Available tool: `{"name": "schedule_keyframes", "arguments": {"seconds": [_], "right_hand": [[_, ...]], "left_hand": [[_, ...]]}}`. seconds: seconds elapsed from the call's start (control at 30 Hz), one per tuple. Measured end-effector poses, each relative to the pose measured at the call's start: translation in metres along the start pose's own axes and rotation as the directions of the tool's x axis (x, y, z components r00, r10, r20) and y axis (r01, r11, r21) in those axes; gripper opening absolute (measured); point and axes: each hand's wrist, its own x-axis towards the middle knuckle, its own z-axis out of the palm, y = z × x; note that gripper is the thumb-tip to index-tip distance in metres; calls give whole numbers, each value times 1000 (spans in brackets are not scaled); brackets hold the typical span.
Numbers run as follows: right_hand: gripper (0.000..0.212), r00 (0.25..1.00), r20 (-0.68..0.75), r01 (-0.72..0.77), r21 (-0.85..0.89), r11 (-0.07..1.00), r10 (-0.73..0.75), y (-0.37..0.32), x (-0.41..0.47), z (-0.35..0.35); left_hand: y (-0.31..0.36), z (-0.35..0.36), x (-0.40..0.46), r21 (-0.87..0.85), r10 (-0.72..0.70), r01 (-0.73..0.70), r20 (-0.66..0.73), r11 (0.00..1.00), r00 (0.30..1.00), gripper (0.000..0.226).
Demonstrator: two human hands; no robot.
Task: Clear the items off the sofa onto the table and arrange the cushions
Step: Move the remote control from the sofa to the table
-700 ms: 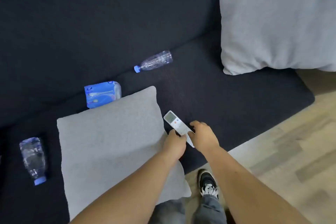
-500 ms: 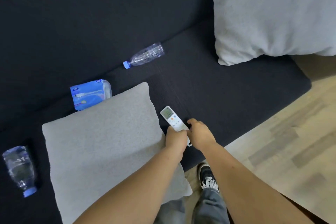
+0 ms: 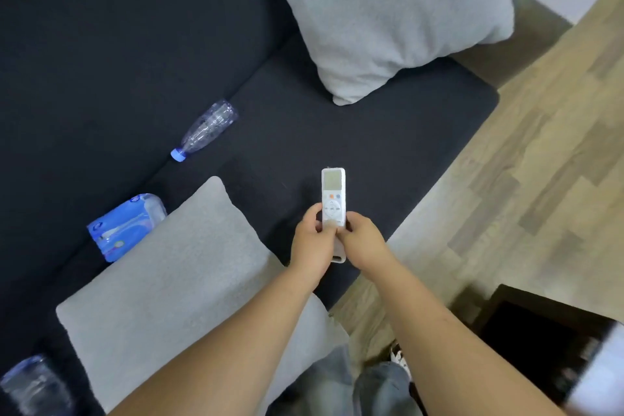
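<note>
Nearest, both hands shared one small thing: the left hand (image 3: pixel 312 243) and the right hand (image 3: pixel 363 241) were each curled shut around the lower end of a white remote control (image 3: pixel 333 199), pinching it from either side above the dark sofa seat (image 3: pixel 388 152). Its smooth, hard plastic shell, slim and rectangular with a pale screen and an orange button, looked slippery; held only by its bottom end, it could have tipped forward and dropped if either grip loosened during a handover. Just left of the forearms lay a grey square cushion (image 3: pixel 169 280), soft and nubbly, flat on the seat. Beside its far corner sat a crinkly blue plastic packet (image 3: pixel 125 228), and at the lower left edge a blurred clear bottle (image 3: pixel 33 388). Farther back another ribbed clear bottle (image 3: pixel 206 128) with a blue cap lay on its side; being round, it could roll if the seat were jostled. Farthest, a second plump grey cushion (image 3: pixel 388 17) leaned against the backrest.
</note>
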Motion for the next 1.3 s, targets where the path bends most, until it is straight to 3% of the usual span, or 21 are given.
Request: {"name": "schedule_keyframes", "arguments": {"seconds": [0.1,0.2,0.33,0.53,0.83,1.1,1.3], "right_hand": [[34,1000,14,0,251,968,-3,9,-23,-33],[40,999,-41,26,492,870,-7,21,-53,-81],[37,981,-195,117,574,811,-4,58,-88,-145],[31,925,-356,144,653,744,134,148,-138,-215],[28,794,-447,248,857,451,413,299,-240,-263],[24,583,-308,242,949,201,752,428,-289,-265],[21,526,-168,292,956,9,833,496,-283,-272]], "left_hand": [[20,20,-14,127,121,-133,96,983,988,44],[46,61,-29,231,223,-274,223,934,949,41],[69,134,-66,321,292,-421,380,848,878,38],[64,237,-122,403,310,-570,548,716,777,44],[-18,388,-212,445,208,-728,761,522,614,46],[-98,495,-274,424,13,-862,896,276,445,42],[-144,551,-281,407,-125,-910,910,82,396,17]]}}
